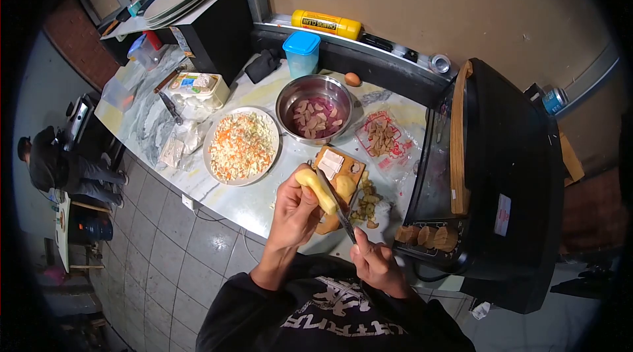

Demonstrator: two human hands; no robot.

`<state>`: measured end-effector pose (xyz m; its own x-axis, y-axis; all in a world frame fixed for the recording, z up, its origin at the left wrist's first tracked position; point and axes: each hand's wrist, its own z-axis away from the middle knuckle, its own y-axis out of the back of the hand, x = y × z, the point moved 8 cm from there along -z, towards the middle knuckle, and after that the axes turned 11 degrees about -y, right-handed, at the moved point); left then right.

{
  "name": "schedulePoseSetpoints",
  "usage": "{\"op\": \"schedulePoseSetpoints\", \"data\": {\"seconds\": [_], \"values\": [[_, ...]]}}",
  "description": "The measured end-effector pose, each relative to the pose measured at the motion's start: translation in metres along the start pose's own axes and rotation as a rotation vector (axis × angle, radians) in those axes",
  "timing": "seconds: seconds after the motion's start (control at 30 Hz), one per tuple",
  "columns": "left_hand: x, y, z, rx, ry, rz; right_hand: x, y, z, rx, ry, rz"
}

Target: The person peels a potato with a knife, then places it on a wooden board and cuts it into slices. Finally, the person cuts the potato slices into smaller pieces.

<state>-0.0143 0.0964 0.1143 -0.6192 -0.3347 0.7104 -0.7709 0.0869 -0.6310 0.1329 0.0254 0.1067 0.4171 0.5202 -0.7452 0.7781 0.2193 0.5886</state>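
Observation:
My left hand (294, 212) is wrapped round a long, peeled yellow potato (315, 190), held above the counter. In my right hand (376, 261) is a dark-handled knife (338, 209), its blade lying along the potato's right side. Beneath them lies a wooden cutting board (357, 168) bearing a pale block (331, 162) and another peeled yellow piece (345, 186). Peelings (369, 205) are heaped just right of the board. Behind the board stands a steel bowl (285, 122) with pinkish slices inside. A white plate (274, 157) of chopped white and orange food is to the left.
A plastic bag (399, 147) with brown pieces lies right of the bowl. At the back are a blue-lidded container (301, 55) and an egg (353, 79). A large black appliance (514, 174) borders the right side. Another person (59, 167) stands far left.

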Motion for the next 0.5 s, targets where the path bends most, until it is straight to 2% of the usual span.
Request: {"op": "schedulePoseSetpoints", "data": {"seconds": [0.13, 0.2, 0.33, 0.5], "values": [[0.005, 0.007, 0.001, -0.116, -0.007, 0.002, -0.001, 0.001, 0.003, 0.019, 0.032, -0.032], [0.01, 0.009, -0.001, -0.118, 0.001, -0.101, 0.001, -0.004, 0.005, -0.053, -0.01, -0.039], [0.017, 0.012, -0.004, -0.165, -0.016, -0.19, -0.002, -0.002, 0.004, -0.029, 0.015, -0.06], [0.028, 0.014, -0.01, -0.313, 0.012, -0.376, -0.006, 0.001, 0.003, -0.095, 0.024, -0.01]]}}
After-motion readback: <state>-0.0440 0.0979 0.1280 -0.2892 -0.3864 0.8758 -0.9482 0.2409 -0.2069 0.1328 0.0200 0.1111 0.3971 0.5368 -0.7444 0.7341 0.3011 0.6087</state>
